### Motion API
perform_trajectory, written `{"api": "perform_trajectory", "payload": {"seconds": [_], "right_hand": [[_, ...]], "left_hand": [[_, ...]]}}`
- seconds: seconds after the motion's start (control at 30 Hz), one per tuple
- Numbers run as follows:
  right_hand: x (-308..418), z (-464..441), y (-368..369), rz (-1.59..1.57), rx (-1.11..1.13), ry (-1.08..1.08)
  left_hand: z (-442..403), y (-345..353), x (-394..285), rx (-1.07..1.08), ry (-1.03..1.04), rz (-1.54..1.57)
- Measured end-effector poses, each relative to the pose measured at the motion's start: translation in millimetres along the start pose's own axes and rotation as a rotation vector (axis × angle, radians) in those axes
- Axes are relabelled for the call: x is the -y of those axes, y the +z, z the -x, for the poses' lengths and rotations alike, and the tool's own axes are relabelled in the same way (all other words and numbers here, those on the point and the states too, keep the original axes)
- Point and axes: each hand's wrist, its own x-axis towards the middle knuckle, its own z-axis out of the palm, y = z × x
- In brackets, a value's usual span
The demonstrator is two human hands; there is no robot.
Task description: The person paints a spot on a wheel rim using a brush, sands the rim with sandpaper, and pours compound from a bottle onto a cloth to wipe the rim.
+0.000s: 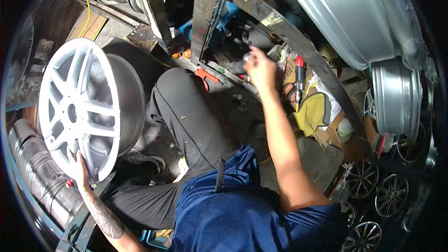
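A white multi-spoke car wheel rim stands upright on the left, its spoked face turned toward the light. My left hand grips its lower edge, with fingers against a spoke. My right hand is stretched forward over the cluttered floor, fingers bent together. A small pale round-ended thing shows at its fingertips, too small to name. Just right of that hand lies a red and black power tool. An orange-red tool handle lies closer to my knee.
A dark metal frame post and a curved metal bar flank the reach. A yellow cloth lies at right. Silver rims and several spoked wheels fill the right side. A dark cylinder lies lower left.
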Motion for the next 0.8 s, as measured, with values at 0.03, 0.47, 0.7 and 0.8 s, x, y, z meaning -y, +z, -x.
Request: {"api": "perform_trajectory", "payload": {"seconds": [0.03, 0.47, 0.7, 0.8], "right_hand": [[19, -7, -34, -0.037, -0.011, 0.129], [-118, -64, -79, 0.636, 0.173, 0.243], [-74, -41, -111, 0.561, 0.180, 0.046], [-42, -20, -111, 0.560, 0.344, 0.224]], "left_hand": [[4, -11, -13, 0.028, -0.016, -0.004], [2, 1, -4, 0.032, 0.002, 0.236], [-6, 11, 9, 0.033, 0.034, 0.185], [-4, -1, -4, 0.028, 0.023, 0.319]]}}
